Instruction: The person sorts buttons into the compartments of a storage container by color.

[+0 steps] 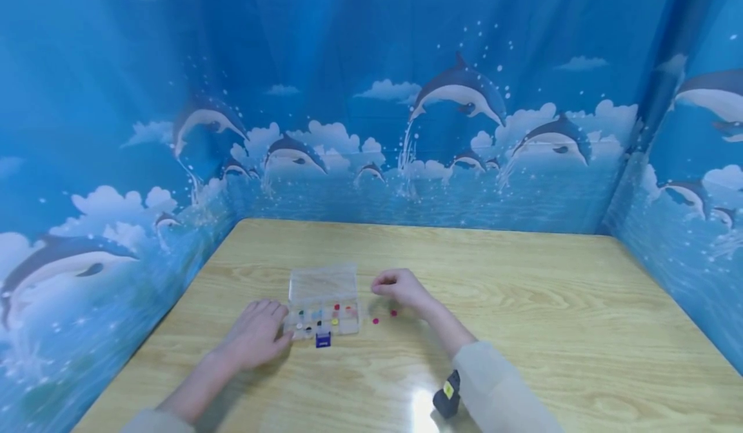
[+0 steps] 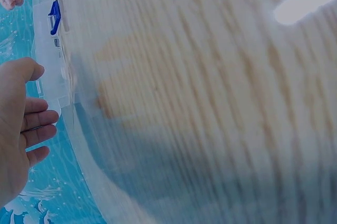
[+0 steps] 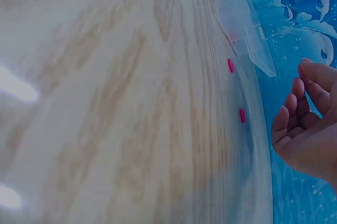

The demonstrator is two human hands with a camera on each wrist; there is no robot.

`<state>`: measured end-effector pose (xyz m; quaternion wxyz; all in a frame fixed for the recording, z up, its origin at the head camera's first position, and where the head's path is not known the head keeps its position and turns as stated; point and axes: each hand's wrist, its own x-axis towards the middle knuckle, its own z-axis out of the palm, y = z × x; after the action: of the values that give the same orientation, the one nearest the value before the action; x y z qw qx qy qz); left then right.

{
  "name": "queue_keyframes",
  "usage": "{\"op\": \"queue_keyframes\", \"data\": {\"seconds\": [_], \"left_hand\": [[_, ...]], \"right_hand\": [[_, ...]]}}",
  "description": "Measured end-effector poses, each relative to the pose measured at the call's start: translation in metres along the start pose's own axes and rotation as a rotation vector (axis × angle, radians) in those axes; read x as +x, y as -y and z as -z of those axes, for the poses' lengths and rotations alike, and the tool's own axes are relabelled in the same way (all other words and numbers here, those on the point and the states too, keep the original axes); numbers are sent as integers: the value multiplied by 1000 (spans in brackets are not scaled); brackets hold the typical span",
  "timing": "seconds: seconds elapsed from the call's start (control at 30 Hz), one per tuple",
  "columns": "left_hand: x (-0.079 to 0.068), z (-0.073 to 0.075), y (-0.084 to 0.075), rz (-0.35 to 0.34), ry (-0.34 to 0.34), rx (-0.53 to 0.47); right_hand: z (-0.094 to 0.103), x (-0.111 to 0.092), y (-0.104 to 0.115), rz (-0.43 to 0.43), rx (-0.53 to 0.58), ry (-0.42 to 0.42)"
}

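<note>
A clear plastic compartment box (image 1: pixel 349 327) lies with its lid (image 1: pixel 323 285) raised behind it. Small round pieces, red, yellow, white, green and black, sit in its compartments. My left hand (image 1: pixel 258 333) is at the box's left side, fingers loosely extended and thumb close to the front corner. Right of the lid, my right hand (image 1: pixel 403 287) is over the table, thumb and index fingertips together and the other fingers curled. I cannot tell whether something small is between those fingertips. Two pink discs (image 3: pixel 230 65) lie on the table below this hand.
A blue clasp (image 1: pixel 323 340) sticks out at the box's front. The wooden table (image 1: pixel 551 304) reaches back to a blue dolphin-print curtain (image 1: pixel 371 194). Near the right sleeve is a black device (image 1: pixel 447 402) with a yellow label.
</note>
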<state>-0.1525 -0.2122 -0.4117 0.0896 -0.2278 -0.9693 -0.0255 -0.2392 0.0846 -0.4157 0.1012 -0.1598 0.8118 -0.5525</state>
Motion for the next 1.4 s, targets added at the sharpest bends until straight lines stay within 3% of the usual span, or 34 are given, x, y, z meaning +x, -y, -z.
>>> {"op": "queue_keyframes", "data": {"seconds": [0.43, 0.6, 0.83, 1.07, 1.4], "left_hand": [[-1, -1, 2, -27, -48, 3], [0, -1, 2, -17, -30, -1], [0, -1, 2, -10, -12, -5], [0, -1, 2, -13, -19, -7], [0, -1, 2, -11, -10, 6]], "right_hand": [[17, -5, -13, -24, -84, -7], [21, -7, -17, 2, -111, 27], [24, -10, -22, -45, -126, 59], [26, -12, -27, -25, -217, 123], [25, -14, -29, 2, -235, 197]]}}
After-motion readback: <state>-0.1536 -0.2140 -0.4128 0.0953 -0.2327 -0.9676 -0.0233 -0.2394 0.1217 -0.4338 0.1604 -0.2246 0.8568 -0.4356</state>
